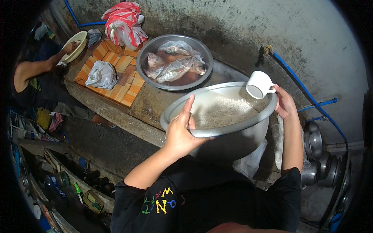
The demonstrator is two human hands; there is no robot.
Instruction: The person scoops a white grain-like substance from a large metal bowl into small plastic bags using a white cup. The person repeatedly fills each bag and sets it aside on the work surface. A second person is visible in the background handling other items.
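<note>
Basin (237, 143), tilted, cloudy water inside, is just beside the fish bowl (208, 64); the left hand (182, 134) clasps its near rim, one digit upright, seemingly for support; the right hand (286, 104) pinches the mug (259, 82) by its handle, probably so drips fall in.

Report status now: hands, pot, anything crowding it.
Left hand gripping metal pot by its rim; right hand on white mug's handle. Pot holds cloudy liquid. Fish basin close behind.
</note>
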